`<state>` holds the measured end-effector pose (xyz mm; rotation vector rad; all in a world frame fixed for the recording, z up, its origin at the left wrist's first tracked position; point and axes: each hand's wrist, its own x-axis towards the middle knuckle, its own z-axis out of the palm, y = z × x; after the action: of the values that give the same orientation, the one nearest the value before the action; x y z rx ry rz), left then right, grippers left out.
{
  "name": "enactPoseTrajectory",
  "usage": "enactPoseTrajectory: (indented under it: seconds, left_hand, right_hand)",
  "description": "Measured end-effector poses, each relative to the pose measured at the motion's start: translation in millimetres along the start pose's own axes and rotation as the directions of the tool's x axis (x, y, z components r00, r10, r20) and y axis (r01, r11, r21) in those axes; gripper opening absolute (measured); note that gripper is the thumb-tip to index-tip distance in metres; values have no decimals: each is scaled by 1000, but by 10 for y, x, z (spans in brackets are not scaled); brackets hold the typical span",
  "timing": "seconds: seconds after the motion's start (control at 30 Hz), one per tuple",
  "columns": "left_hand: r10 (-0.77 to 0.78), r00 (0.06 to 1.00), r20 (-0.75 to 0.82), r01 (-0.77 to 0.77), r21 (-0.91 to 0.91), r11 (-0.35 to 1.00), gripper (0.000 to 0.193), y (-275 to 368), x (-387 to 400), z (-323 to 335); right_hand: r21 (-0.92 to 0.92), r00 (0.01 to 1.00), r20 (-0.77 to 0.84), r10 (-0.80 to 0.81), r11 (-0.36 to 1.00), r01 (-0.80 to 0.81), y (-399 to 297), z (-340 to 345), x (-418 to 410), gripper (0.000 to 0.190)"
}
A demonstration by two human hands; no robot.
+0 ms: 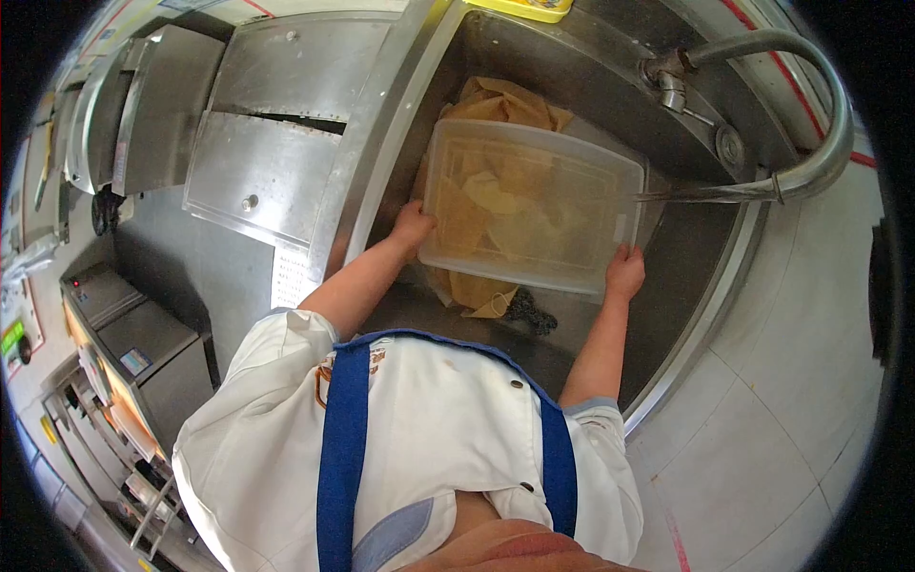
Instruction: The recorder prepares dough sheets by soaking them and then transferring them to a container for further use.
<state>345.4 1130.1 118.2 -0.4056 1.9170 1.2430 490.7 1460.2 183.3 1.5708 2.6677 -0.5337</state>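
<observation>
A translucent plastic tub [457, 243] is held over a deep stainless-steel sink [686, 286]. My left hand [413, 227] grips its left edge, and my right hand [626, 273] grips its lower right corner. Water seems to run from the curved metal faucet [715, 193] at the tub's right side. Through the plastic, pale and brown shapes show dimly; whether they lie in it or beneath it I cannot tell. Crumpled brown paper [500, 100] lies in the sink under the tub. Close by on the sink floor is a dark, mesh-like scouring pad [532, 313].
A yellow tray or sponge-like item [525, 6] rests on the sink's far ledge. The faucet's lever [697, 114] projects near the back wall. Steel cabinet doors [264, 171] stand left of the sink's raised rim [386, 136]. White wall tiles [758, 415] border the right side.
</observation>
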Motion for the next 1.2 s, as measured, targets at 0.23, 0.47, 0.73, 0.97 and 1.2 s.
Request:
enactPoseTrajectory:
  seconds: [0.23,0.47,0.73,0.97,1.2]
  left_hand:
    - [12,1000,13,-11,-38,999,36,73,-64,8]
    - [3,1000,26,-1,-43,999,35,71,-69,4]
    - [14,1000,16,-12,-94,996,35,-41,10,-2]
    - [-12,999,33,15,-115,993,36,34,-35,14]
    - [-18,1000,15,20,-114,993,34,101,-88,14]
  right_hand:
    - [-27,999,22,32,999,-31,54,49,28,29]
    - [-40,999,24,37,999,-36,61,66,43,29]
    - [-31,1000,-3,2,1000,-2,33,58,25,26]
    - [12,996,-65,-57,998,57,77,74,36,26]
    - [14,997,-70,-46,999,47,65,72,33,26]
